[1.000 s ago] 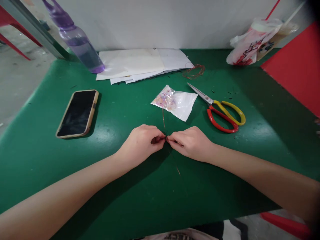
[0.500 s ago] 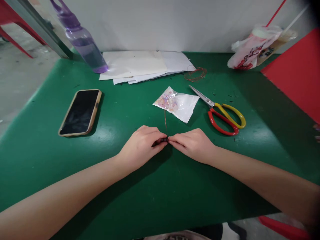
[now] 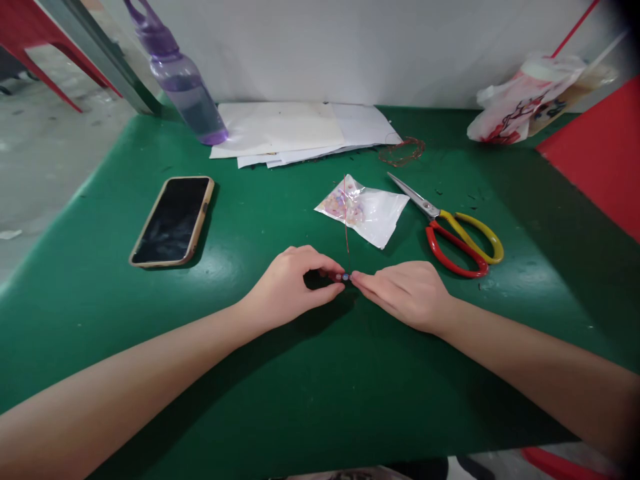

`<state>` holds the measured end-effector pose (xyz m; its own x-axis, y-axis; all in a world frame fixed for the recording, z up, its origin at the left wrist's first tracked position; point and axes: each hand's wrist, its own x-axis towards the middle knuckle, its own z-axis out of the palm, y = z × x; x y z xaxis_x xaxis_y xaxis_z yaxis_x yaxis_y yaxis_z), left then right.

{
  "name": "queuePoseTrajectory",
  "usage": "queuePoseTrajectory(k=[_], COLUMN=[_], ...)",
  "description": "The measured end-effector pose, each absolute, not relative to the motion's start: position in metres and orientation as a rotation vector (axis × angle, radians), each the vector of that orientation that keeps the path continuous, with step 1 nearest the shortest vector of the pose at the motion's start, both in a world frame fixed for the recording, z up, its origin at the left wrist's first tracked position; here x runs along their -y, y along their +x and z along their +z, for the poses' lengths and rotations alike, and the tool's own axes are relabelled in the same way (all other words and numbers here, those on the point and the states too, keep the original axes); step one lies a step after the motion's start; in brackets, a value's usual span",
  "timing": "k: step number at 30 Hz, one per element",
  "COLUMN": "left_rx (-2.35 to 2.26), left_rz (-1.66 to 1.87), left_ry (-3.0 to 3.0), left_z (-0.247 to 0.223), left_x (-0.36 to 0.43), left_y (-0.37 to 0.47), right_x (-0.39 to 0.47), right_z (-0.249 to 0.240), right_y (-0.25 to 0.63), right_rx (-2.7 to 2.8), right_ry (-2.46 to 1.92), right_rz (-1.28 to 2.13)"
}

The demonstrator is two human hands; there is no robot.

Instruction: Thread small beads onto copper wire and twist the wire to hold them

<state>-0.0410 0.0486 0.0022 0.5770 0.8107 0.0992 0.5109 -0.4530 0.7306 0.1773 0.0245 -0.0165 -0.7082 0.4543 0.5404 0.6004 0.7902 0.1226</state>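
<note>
Between thumb and forefinger, my left hand (image 3: pixel 295 283) pinches a small beaded piece (image 3: pixel 345 277) with pinkish and blue beads. The fingertips of my right hand (image 3: pixel 405 290) are pressed together at the right end of the same piece. A thin copper-coloured wire (image 3: pixel 346 233) rises from it, its upper part in front of a small clear-and-white packet (image 3: pixel 377 217) of tiny coloured beads. Right of the packet lie scissors (image 3: pixel 463 243) with one red and one yellow handle, blades partly closed. What my fingertips cover on the beaded piece is hidden.
On the green table (image 3: pixel 240 413), a phone (image 3: pixel 173 220) lies left. Behind are a purple bottle (image 3: pixel 190 100), white papers (image 3: pixel 285 130) and a coil of copper wire (image 3: pixel 403 152). Bagged drinks (image 3: pixel 527 100) stand back right, near a red panel (image 3: pixel 605 153).
The view has shifted, so the table items appear farther right. My left thumb and forefinger have parted more behind the pinch, and the beads show more clearly. The wire stands higher over the packet.
</note>
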Motion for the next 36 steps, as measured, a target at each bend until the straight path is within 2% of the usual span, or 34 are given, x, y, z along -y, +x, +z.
queuePoseTrajectory(k=[8, 15, 36], left_rx=[-1.035, -0.987, -0.858], left_rz=[0.494, 0.522, 0.525], left_ry=[1.770, 1.303, 1.141], left_z=[0.011, 0.010, 0.008], left_x=[-0.049, -0.041, -0.040], left_y=[-0.040, -0.033, -0.033], right_x=[-0.023, -0.021, -0.022], right_z=[-0.009, -0.017, -0.013], right_y=[0.181, 0.182, 0.180], right_rx=[2.488, 2.427, 2.415], right_ry=[-0.640, -0.737, -0.760], right_rz=[-0.441, -0.379, -0.100])
